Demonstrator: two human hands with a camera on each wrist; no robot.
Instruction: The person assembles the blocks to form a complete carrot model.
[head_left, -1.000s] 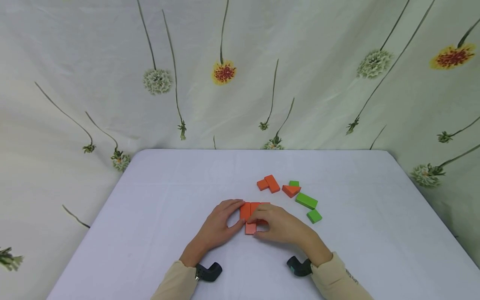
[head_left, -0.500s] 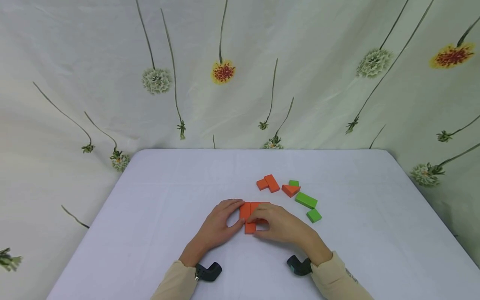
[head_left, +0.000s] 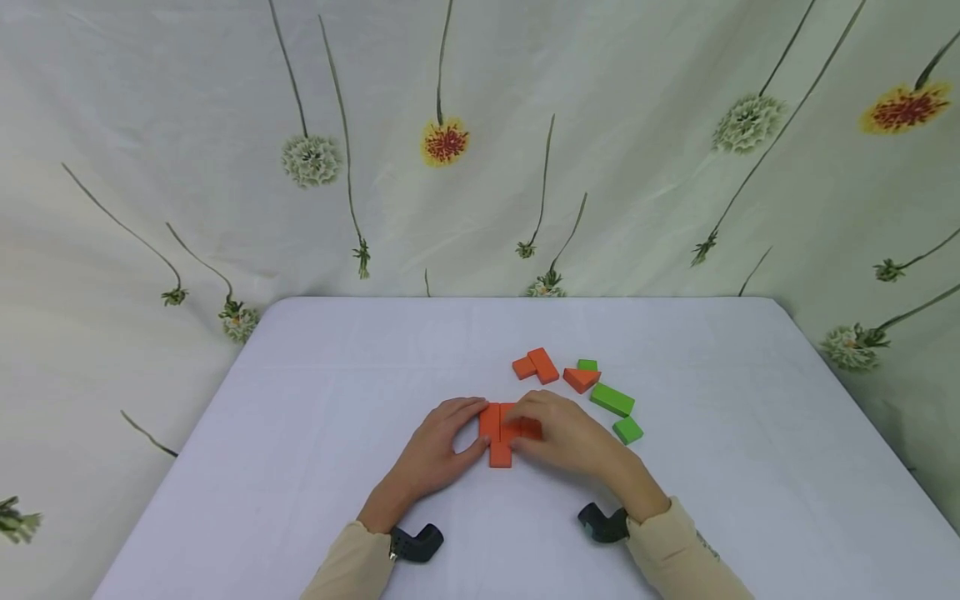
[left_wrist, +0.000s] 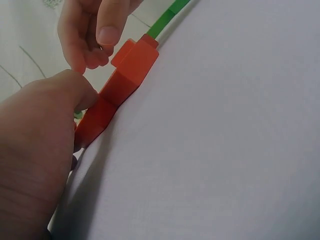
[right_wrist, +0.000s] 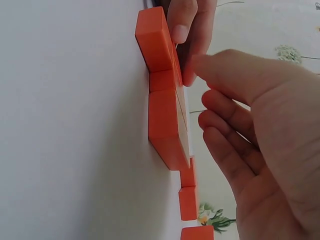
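On the white-covered table (head_left: 360,358), the left hand (head_left: 435,443) holds the left orange block (head_left: 490,422) lengthwise between forefinger and thumb. Two companion blocks (head_left: 531,428) lie against it in a row, and a near orange block (head_left: 500,455) abuts the row's near side. The right hand (head_left: 566,432) is released, fingers loosely curved above the row; the right wrist view shows a gap there that the head view hides. Green blocks (head_left: 612,400) appear in the head and left wrist views, but not the right.

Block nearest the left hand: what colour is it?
The block is orange-red; it shows best in the head view.
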